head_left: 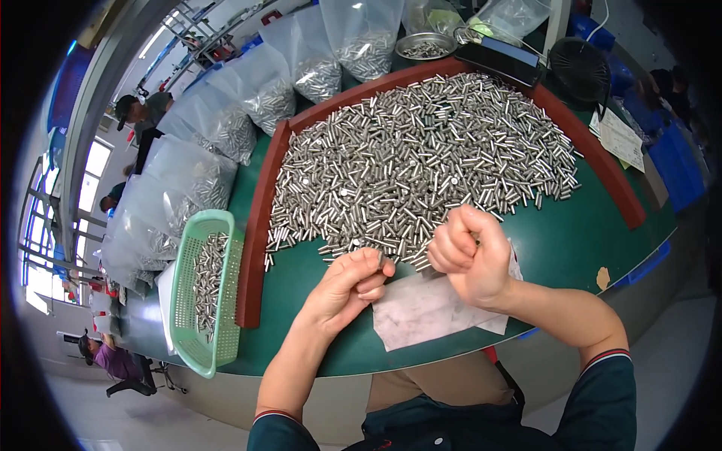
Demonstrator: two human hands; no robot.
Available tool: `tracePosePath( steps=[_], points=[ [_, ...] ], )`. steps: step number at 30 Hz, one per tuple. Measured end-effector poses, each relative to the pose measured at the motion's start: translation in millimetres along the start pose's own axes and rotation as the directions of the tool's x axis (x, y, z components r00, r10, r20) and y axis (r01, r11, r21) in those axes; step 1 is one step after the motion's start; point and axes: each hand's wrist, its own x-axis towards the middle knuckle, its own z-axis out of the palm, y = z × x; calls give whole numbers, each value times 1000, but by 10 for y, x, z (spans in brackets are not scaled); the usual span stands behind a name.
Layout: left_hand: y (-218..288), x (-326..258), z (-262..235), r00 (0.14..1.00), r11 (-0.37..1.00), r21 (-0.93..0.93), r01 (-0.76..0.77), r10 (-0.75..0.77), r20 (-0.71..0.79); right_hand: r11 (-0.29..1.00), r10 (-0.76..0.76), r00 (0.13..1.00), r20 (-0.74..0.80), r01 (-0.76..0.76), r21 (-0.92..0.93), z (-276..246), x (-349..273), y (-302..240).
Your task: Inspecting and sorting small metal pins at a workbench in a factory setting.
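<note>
Over the green table point(571, 240), seen from the head camera: left hand point(347, 286) lying palm-down near the front edge, fingers curled, pinching one small metal pin point(382, 263) between thumb and fingertips. Right hand point(470, 255) raised just beside it, clenched into a fist; whether anything sits inside, impossible to tell. Under both, one white sheet point(425, 310) flat on the table. Beyond, one broad heap of pins point(421, 158), far too many to count, short, shiny, silver cylinders, bounded by a brown rim point(259, 225). Left of that, one pale green basket point(207, 289) partly filled with pins. Farther back, a row of clear bags point(256, 98), about six, likewise loaded.
</note>
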Motion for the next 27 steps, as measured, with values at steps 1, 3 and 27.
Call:
tracePosePath(
  steps=[1,3,27],
  points=[
    [-8,6,-32,999,1000,-25,6,-5,37,1000,7,1000,-15,-7,5,-14,-5,9],
    [-2,12,-49,1000,1000,7,-12,12,7,1000,26,999,-26,-26,6,-17,22,45],
    [-212,120,134,779,-159,983,-88,604,168,997,48,997,-57,-51,-51,8,7,55]
  ],
)
